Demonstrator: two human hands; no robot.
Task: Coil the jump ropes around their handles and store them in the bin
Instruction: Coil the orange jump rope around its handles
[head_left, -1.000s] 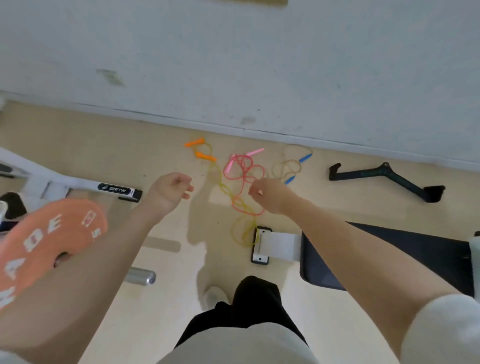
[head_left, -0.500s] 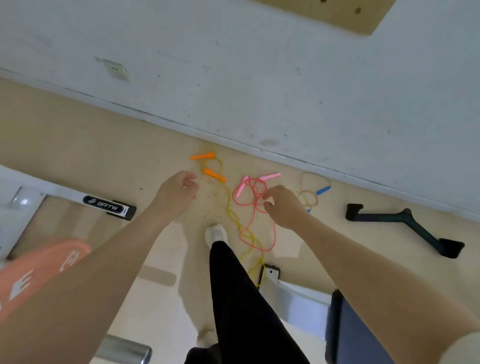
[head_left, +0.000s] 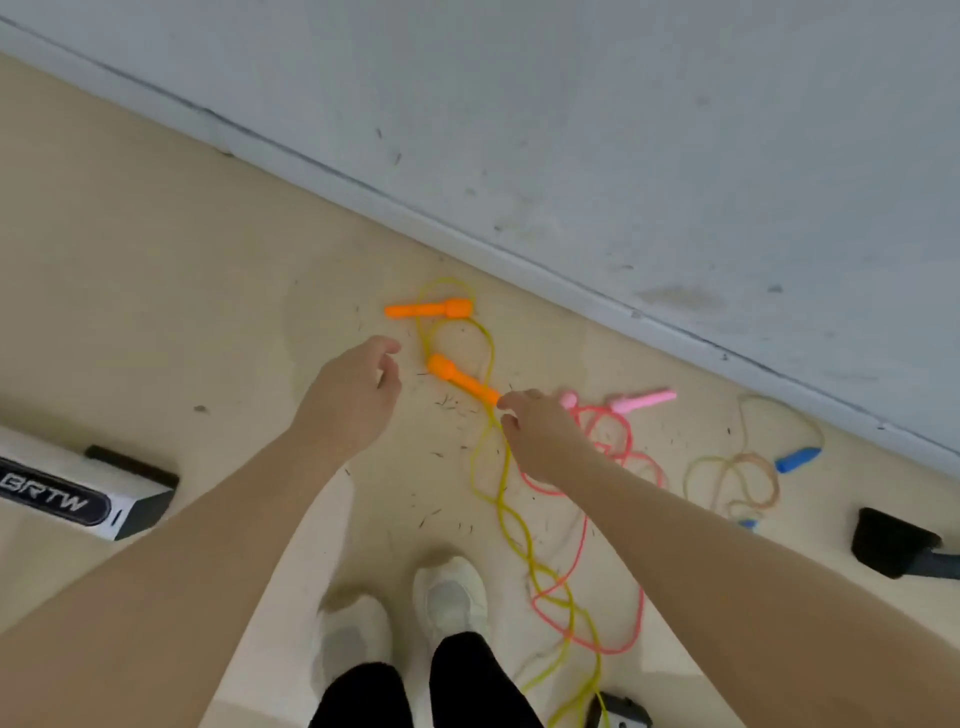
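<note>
We see orange plastic handles (head_left: 429, 309) on yellow cord (head_left: 511, 519), pink handles (head_left: 643, 401) on pink cord (head_left: 631, 467), blue handles (head_left: 797, 459) on tan cord (head_left: 727, 483)

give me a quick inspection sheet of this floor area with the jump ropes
surface: beige floor, dark specks scattered near the ropes.
job's things: orange-handled rope, yellow cord; pink-handled rope; blue-handled rope; all uncoiled, cords overlapping. No bin seen.
clutter: black bar attachment at right edge.
hands: left hand open above the floor; right hand, fingers at the nearer orange handle's end, grip unclear.
cables: nothing seen.
surroundings: grey wall; white BRTW machine base; white shoes.
</note>
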